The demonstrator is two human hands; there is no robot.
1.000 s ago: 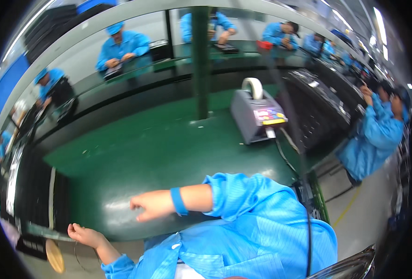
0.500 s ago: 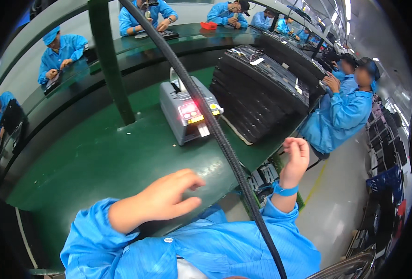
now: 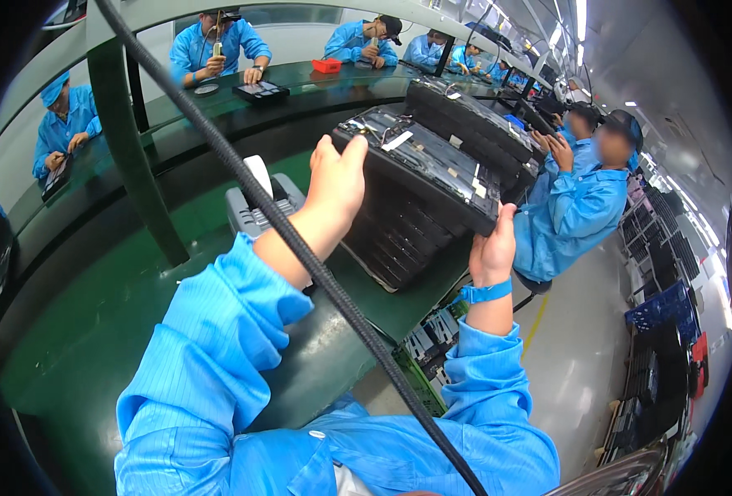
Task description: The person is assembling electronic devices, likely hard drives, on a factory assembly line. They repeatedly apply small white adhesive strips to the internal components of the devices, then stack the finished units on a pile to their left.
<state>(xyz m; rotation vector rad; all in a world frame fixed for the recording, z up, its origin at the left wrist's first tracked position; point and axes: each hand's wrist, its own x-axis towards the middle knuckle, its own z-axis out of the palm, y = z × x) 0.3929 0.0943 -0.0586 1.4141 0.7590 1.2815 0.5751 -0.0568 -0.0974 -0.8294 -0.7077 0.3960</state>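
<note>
Both my hands hold a black tray (image 3: 432, 162) by opposite ends. Cables, metal strips and a white label show on top of it. My left hand (image 3: 339, 183) grips its left end, thumb at the top edge, fingers partly hidden. At the right end, my right hand (image 3: 493, 248) holds the corner, thumb up along the side and the other fingers underneath. The tray is tilted and sits over a stack of similar black trays (image 3: 391, 236) on the green table. Left of the stack, partly behind my left forearm, is a grey tape dispenser (image 3: 244, 213) with a white roll.
A black cable (image 3: 333, 289) hangs diagonally across the view, in front of my left forearm. Another black stack (image 3: 473, 124) stands behind. A green post (image 3: 134, 157) rises from the table (image 3: 93, 331). A co-worker (image 3: 577, 211) sits at right; a green crate (image 3: 420, 380) is below the edge.
Both hands, previously without anything in them, have reached forward and taken hold of the top tray, which is now tilted. The view has shifted, and my left forearm now partly covers the tape dispenser.
</note>
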